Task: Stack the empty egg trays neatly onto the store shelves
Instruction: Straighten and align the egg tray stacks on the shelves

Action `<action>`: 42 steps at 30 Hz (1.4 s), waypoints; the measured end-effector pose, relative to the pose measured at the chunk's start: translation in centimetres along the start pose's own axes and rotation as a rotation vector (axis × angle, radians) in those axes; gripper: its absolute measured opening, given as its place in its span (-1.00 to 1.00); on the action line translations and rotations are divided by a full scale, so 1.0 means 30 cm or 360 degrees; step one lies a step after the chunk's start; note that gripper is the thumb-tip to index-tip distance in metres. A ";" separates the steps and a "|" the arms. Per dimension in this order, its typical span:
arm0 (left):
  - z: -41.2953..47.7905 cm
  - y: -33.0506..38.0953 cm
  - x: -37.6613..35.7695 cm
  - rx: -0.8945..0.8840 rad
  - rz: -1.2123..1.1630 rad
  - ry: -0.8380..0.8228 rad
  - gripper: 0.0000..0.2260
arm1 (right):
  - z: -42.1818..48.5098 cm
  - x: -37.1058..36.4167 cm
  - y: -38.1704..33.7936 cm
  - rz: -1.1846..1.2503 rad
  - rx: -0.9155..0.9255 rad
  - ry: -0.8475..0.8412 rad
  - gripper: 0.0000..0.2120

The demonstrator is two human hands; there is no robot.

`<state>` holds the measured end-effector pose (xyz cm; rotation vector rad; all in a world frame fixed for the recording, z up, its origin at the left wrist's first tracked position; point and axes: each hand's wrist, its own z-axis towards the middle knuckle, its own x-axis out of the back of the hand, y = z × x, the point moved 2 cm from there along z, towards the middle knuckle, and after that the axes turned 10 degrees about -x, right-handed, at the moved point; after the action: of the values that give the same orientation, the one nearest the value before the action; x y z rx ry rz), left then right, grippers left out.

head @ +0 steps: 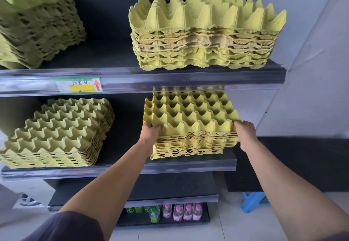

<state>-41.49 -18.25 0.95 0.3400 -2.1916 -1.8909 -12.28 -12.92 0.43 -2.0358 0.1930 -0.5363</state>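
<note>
While both arms are stretched forward, a stack of yellow-green moulded-pulp egg trays (190, 125) is held at the right end of the dark middle shelf (122, 167), with its bottom tray at the shelf's front edge. Whether the full weight rests on the shelf cannot be told. The stack's front left corner is gripped by the left hand (151, 131), whose fingers are curled over the edge of the top tray. The front right corner is gripped by the right hand (245, 133), whose fingers are curled round the edges of the upper trays. The left corner of the lowest tray is seen drooping below the rest.

On the same shelf, well apart to the left, a second stack of egg trays (56, 133) is set at an angle to the shelf edge. Two more stacks are stood on the dark upper shelf (170, 78). A tall right stack (205, 38) is placed directly above the held one, its top tray raised loosely over those beneath. A left stack (37, 29) is cut off by the picture's edge.

A green-and-white price label with a red arrow (79, 85) is fixed to the upper shelf's front rail. Small plastic bottles with pink and green labels (181, 212) are lined up on the bottom shelf. A blue plastic stool (253, 201) is seen on the pale floor just right of the shelving.
</note>
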 end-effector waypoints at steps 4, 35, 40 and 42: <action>0.005 -0.026 -0.004 0.0088 0.0201 -0.0115 -0.59 | -0.015 -0.008 0.032 -0.0012 -0.0228 -0.0109 -0.79; -0.029 0.032 0.032 0.0023 -0.0409 0.0043 -0.64 | -0.134 0.017 -0.022 0.0305 -0.0059 -0.0105 -0.82; -0.033 0.018 0.094 0.0013 -0.0297 0.0107 -0.68 | -0.184 -0.045 -0.005 0.0286 -0.0057 -0.0109 -0.82; -0.039 0.007 0.122 0.0004 -0.0285 0.0134 -0.72 | -0.189 -0.075 0.003 0.0266 -0.0042 -0.0119 -0.80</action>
<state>-44.59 -20.49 1.41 0.6234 -2.1727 -1.9244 -16.82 -16.65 2.06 -2.0393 0.3236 -0.3549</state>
